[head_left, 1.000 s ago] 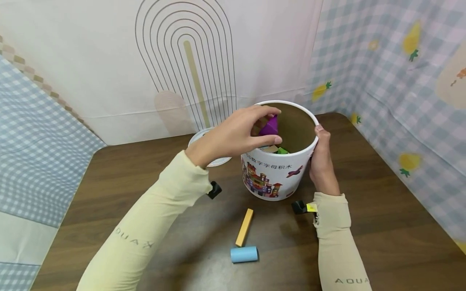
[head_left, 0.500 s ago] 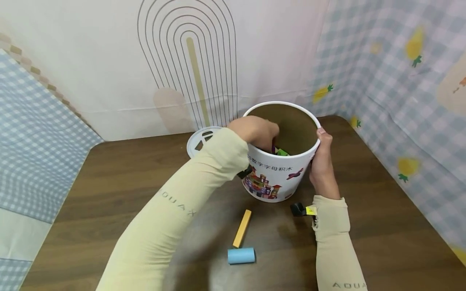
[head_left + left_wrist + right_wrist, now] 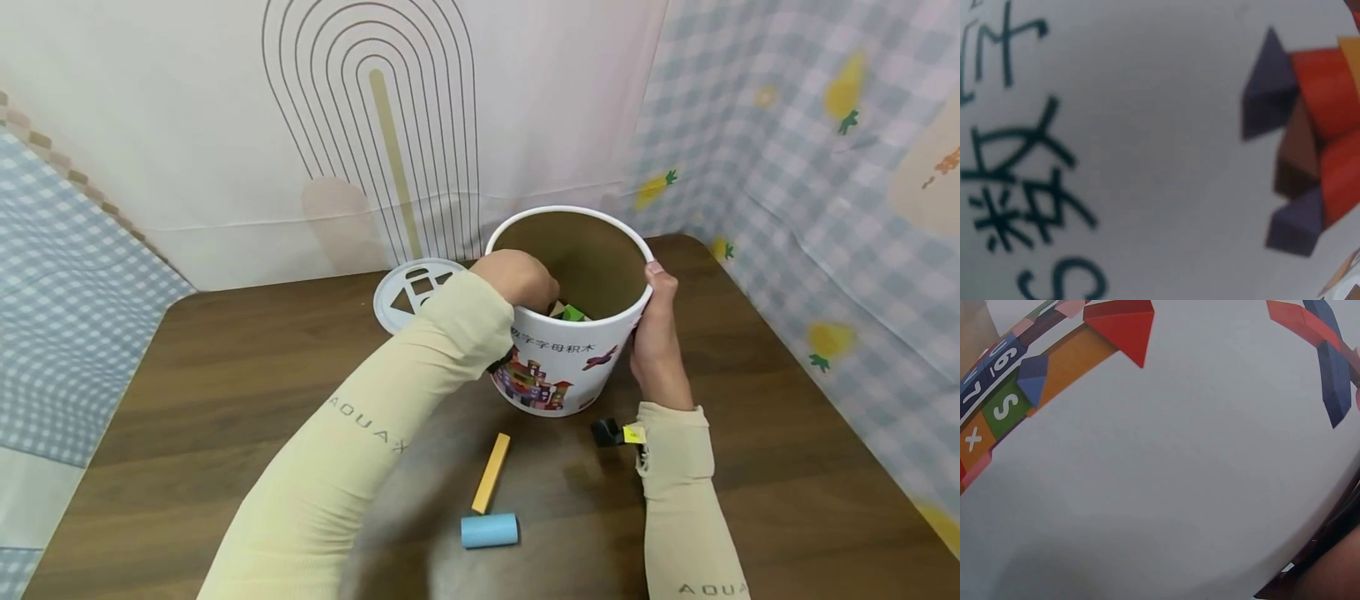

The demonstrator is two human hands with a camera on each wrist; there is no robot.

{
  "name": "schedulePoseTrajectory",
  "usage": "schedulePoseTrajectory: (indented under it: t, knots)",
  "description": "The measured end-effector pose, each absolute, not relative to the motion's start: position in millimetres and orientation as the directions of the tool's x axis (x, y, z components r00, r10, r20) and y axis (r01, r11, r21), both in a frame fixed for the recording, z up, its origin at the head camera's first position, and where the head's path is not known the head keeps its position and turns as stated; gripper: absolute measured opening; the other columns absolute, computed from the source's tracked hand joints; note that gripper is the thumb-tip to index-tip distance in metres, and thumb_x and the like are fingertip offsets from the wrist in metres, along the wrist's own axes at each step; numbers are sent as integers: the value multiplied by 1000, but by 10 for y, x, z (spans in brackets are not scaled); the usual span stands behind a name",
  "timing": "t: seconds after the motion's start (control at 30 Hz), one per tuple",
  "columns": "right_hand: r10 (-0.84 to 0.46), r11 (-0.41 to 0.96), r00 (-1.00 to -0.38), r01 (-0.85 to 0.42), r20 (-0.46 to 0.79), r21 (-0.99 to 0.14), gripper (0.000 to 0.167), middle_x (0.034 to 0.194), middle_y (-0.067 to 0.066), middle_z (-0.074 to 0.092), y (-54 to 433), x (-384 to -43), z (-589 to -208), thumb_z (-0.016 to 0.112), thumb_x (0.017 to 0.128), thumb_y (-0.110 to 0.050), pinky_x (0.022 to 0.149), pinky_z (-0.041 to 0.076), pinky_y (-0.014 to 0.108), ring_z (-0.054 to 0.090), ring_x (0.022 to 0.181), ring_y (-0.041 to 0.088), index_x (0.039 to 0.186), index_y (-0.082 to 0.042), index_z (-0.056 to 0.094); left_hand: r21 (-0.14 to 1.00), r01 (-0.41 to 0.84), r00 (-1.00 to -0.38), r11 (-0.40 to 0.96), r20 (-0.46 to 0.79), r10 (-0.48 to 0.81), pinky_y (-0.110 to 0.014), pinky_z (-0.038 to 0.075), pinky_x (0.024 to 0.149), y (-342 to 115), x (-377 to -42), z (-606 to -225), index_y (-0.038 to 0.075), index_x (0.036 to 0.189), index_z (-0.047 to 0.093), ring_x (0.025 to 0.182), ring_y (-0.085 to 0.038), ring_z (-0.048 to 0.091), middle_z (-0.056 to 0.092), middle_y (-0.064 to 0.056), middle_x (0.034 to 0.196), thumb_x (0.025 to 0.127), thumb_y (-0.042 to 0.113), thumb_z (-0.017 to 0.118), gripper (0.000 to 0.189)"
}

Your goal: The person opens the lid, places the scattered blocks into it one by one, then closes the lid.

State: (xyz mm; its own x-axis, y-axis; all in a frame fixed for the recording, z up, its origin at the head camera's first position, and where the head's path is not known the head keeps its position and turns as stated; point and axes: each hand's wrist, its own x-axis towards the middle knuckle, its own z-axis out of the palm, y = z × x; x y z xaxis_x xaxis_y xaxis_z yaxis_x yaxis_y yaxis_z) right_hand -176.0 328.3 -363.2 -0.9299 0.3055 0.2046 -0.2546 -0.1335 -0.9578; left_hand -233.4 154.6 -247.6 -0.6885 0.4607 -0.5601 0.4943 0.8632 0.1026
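Note:
A white printed bucket [image 3: 551,379] stands upright on the table. My left hand [image 3: 521,279] reaches over its near left rim and down inside; the fingers are hidden, so what they hold cannot be seen. A green block [image 3: 572,313] shows in the bucket beside that hand, among other partly visible blocks. My right hand [image 3: 658,342] grips the bucket's right rim, thumb over the edge. Both wrist views are filled mostly by the bucket's printed wall [image 3: 1166,156], and a bit of the right hand [image 3: 1335,569] appears at the lower right of its view.
On the wooden table [image 3: 247,358], a long yellow block [image 3: 491,473] lies in front of the bucket, just behind a light blue cylinder [image 3: 489,531]. A pale lid [image 3: 386,304] with shaped holes lies left of the bucket. Cloth hangs behind and at both sides.
One second ago my left hand held a purple block at the bucket's mouth. It has since gone down inside, and the purple block is out of sight. The right hand keeps its grip.

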Motion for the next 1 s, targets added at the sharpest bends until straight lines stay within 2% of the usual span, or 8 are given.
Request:
schedulePoseTrajectory:
  t: [0.17, 0.3, 0.47, 0.6, 0.7, 0.8, 0.9, 1.0]
  knots:
    - [302, -141, -931, -254, 203, -957, 53, 131, 4, 55, 3276, -1761, -3635, 36, 102, -51, 109, 30, 37, 47, 123, 21, 131, -15, 62, 163, 653, -587, 740, -509, 630, -36, 51, 93, 1598, -2396, -2531, 15, 117, 68, 107, -17, 62, 71, -2, 119, 107, 28, 60, 19]
    - [286, -160, -941, -234, 181, -959, 52, 132, 3, 55, 3283, -1751, -3638, 35, 102, -51, 109, 31, 36, 48, 123, 20, 133, -17, 61, 212, 690, -610, 692, -344, 713, -37, 52, 96, 1621, -2406, -2589, 17, 126, 69, 109, -14, 65, 70, 1, 123, 106, 34, 63, 26]
    - [266, -153, -942, -249, 203, -956, 52, 132, 4, 56, 3296, -1758, -3619, 33, 103, -51, 106, 34, 34, 50, 122, 20, 132, -17, 60, 286, 693, -688, 661, -11, 726, -33, 53, 88, 1582, -2352, -2593, 23, 124, 70, 100, -8, 66, 70, 9, 113, 107, 35, 61, 23]
    - [262, -150, -940, -262, 217, -953, 50, 130, 2, 57, 3287, -1794, -3597, 34, 103, -50, 104, 34, 31, 50, 120, 19, 129, -18, 61, 353, 744, -666, 568, 319, 674, -27, 50, 92, 1480, -2270, -2556, 19, 126, 70, 103, -7, 66, 72, 8, 112, 107, 27, 60, 23]
    - [260, -161, -940, -268, 221, -950, 47, 127, 2, 58, 3273, -1815, -3584, 34, 103, -49, 103, 36, 30, 51, 118, 18, 127, -19, 62, 337, 813, -581, 475, 522, 624, -30, 46, 101, 1381, -2171, -2561, 14, 130, 69, 109, -10, 65, 72, 3, 118, 106, 21, 61, 27]
    - [261, -172, -941, -266, 217, -948, 47, 125, 2, 60, 3271, -1811, -3585, 35, 103, -49, 101, 38, 29, 54, 115, 17, 126, -18, 62, 258, 884, -455, 390, 668, 589, -32, 44, 107, 1276, -2023, -2617, 9, 129, 70, 114, -15, 65, 71, -2, 121, 104, 18, 63, 28]
    - [256, -189, -945, -257, 205, -948, 49, 125, 4, 60, 3280, -1784, -3593, 34, 103, -48, 101, 39, 30, 54, 114, 18, 127, -16, 62, 156, 935, -318, 317, 764, 561, -31, 47, 100, 1150, -1833, -2733, 6, 122, 73, 109, -19, 65, 72, -5, 118, 100, 15, 66, 25]
    - [251, -188, -947, -250, 199, -950, 50, 128, 4, 57, 3285, -1765, -3594, 35, 104, -49, 104, 34, 33, 51, 117, 19, 130, -15, 61, 90, 963, -221, 256, 805, 550, -30, 49, 85, 980, -1664, -2893, 5, 116, 75, 97, -19, 64, 72, -6, 110, 96, 11, 69, 21]
